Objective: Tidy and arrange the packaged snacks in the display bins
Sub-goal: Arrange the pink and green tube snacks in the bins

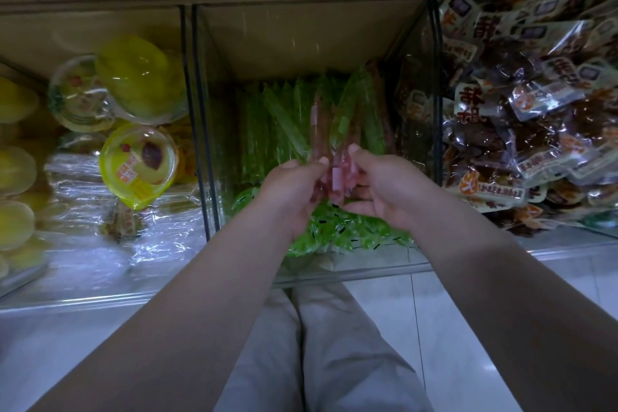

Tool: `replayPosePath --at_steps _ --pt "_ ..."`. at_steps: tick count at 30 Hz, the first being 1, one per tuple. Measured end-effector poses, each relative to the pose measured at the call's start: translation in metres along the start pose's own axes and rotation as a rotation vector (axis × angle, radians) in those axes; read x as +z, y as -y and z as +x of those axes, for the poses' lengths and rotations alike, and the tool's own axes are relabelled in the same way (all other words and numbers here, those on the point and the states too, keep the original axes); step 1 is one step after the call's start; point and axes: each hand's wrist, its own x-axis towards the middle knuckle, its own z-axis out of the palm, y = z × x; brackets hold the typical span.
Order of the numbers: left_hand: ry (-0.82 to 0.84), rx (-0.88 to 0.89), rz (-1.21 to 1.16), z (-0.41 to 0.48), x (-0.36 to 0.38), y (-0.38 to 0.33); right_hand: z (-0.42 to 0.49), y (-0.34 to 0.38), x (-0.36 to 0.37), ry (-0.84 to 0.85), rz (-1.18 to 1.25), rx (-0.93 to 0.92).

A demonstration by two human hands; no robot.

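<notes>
a small bunch of slim pink and green stick packets is held upright over the middle bin, gripped at its lower end by both hands. the left hand is curled round it with the thumb pressed on, and the right hand is closed on it from the other side. more green sticks are stood inside the middle bin. yellow jelly cups are piled left of it, brown snack packs right of it
</notes>
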Motion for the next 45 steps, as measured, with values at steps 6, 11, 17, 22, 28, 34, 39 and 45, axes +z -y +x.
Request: replayPosePath --at_steps 6,11,17,22,28,34,39,45 --pt "0.080 0.033 0.108 -0.019 -0.004 -0.003 -0.014 -0.006 -0.009 0.138 0.252 -0.022" --pt "0.119 0.055 0.137 -0.035 -0.007 -0.011 -0.028 -0.006 -0.012 0.174 0.226 -0.048" --pt "0.195 0.142 0.172 -0.061 -0.012 -0.021 -0.046 0.001 -0.013 0.232 0.183 -0.137" --pt "0.284 0.221 0.142 -0.085 -0.017 -0.031 -0.067 0.009 -0.009 0.273 0.125 -0.206" --pt "0.226 0.370 0.152 -0.116 -0.015 -0.038 -0.097 0.020 -0.001 0.268 0.055 -0.357" --pt "0.214 0.467 0.145 -0.141 -0.016 -0.047 -0.133 0.030 0.014 0.225 0.109 -0.493" --pt "0.236 0.484 0.106 -0.160 -0.019 -0.058 -0.155 0.040 0.020 0.187 0.129 -0.512" --pt "0.283 0.528 0.070 -0.185 -0.026 -0.077 -0.179 0.053 0.016 0.356 0.175 -0.594"
